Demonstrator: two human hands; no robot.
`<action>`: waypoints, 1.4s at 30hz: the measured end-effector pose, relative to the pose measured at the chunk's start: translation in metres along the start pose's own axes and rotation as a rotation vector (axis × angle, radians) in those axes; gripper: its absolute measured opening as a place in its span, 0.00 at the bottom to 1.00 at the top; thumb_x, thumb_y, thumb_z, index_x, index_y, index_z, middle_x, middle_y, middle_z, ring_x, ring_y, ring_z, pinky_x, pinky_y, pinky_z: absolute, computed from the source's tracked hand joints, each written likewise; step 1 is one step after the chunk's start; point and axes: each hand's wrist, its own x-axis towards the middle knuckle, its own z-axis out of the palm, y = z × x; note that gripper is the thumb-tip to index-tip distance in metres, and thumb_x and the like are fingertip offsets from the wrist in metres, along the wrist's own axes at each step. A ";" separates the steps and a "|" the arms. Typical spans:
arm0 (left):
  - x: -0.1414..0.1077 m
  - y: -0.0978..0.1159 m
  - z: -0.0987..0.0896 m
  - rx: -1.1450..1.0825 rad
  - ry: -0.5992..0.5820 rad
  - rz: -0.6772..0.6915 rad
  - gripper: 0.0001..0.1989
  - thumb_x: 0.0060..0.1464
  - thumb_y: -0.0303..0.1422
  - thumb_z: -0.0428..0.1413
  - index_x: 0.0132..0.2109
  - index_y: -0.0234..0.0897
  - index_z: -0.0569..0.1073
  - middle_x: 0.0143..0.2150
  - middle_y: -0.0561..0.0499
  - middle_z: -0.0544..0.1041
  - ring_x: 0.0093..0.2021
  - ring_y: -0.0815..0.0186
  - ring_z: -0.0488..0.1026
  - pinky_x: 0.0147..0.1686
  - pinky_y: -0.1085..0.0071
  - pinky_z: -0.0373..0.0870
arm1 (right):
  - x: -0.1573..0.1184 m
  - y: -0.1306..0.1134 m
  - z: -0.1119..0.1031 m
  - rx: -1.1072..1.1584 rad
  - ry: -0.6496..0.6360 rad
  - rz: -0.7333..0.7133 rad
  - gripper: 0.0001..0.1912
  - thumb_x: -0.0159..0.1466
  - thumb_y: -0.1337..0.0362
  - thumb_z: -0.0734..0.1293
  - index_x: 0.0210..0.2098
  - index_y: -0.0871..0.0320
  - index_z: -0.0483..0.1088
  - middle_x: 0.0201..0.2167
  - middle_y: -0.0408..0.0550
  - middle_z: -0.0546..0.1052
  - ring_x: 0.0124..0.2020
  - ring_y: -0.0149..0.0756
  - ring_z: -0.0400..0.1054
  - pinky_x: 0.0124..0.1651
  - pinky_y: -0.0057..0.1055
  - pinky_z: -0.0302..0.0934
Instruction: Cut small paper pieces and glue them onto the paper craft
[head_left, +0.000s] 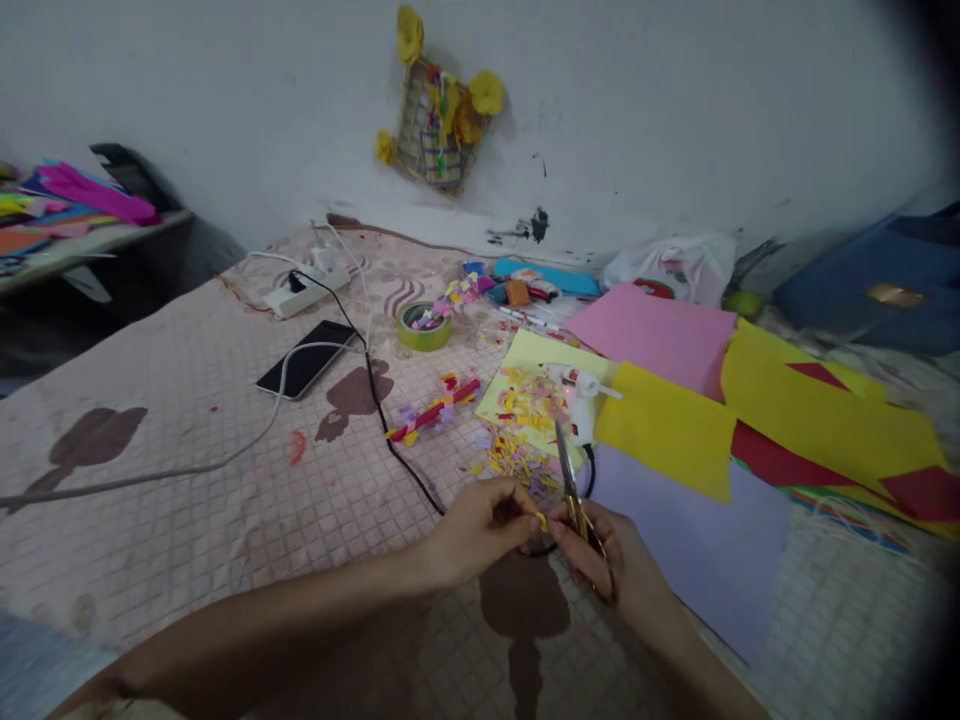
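My left hand (484,530) pinches a tiny yellow paper piece (541,521) between thumb and fingertips. Close beside it, my right hand (611,560) is closed round a pair of scissors (571,490), whose blades point up and away from me. The right fingertips come close to the yellow piece; whether they touch it I cannot tell. Beyond the hands lies a heap of small yellow, red and lilac paper scraps (517,455), partly on a pale yellow sheet (517,360). A white glue gun (581,400) rests on that sheet. Left of it lies a red stick (435,412) with paper bits on it.
A black phone (307,358), a white power strip (307,292) and trailing cables lie to the left. A roll of yellow tape (424,330) sits mid-table. Pink (660,335), yellow (667,430) and lilac (690,550) sheets spread on the right. A woven decoration (442,125) hangs on the wall.
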 end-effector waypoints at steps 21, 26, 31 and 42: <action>0.008 -0.001 -0.004 -0.179 -0.045 -0.053 0.18 0.45 0.44 0.59 0.32 0.32 0.66 0.24 0.54 0.70 0.23 0.75 0.66 0.23 0.78 0.63 | 0.000 0.008 0.006 -0.025 0.038 -0.104 0.11 0.57 0.57 0.64 0.25 0.58 0.65 0.23 0.44 0.72 0.26 0.34 0.66 0.30 0.27 0.60; 0.009 0.003 -0.007 -0.254 -0.082 -0.099 0.18 0.44 0.42 0.60 0.33 0.30 0.68 0.24 0.54 0.70 0.22 0.76 0.66 0.24 0.78 0.65 | 0.001 -0.002 -0.001 -0.033 -0.029 -0.045 0.14 0.57 0.53 0.64 0.25 0.58 0.63 0.20 0.41 0.67 0.22 0.30 0.60 0.26 0.26 0.55; 0.010 0.007 -0.009 -0.266 -0.107 -0.110 0.16 0.45 0.38 0.61 0.35 0.30 0.69 0.25 0.54 0.71 0.24 0.75 0.68 0.26 0.77 0.66 | 0.003 0.006 -0.004 0.058 -0.056 -0.028 0.15 0.60 0.53 0.61 0.25 0.58 0.62 0.16 0.37 0.61 0.18 0.28 0.55 0.23 0.25 0.50; 0.009 0.008 -0.009 -0.125 -0.094 -0.006 0.13 0.45 0.35 0.61 0.33 0.30 0.69 0.29 0.52 0.71 0.28 0.74 0.67 0.31 0.75 0.66 | 0.002 0.005 -0.004 0.045 -0.040 -0.012 0.16 0.59 0.52 0.61 0.24 0.58 0.62 0.15 0.36 0.60 0.17 0.26 0.54 0.21 0.24 0.49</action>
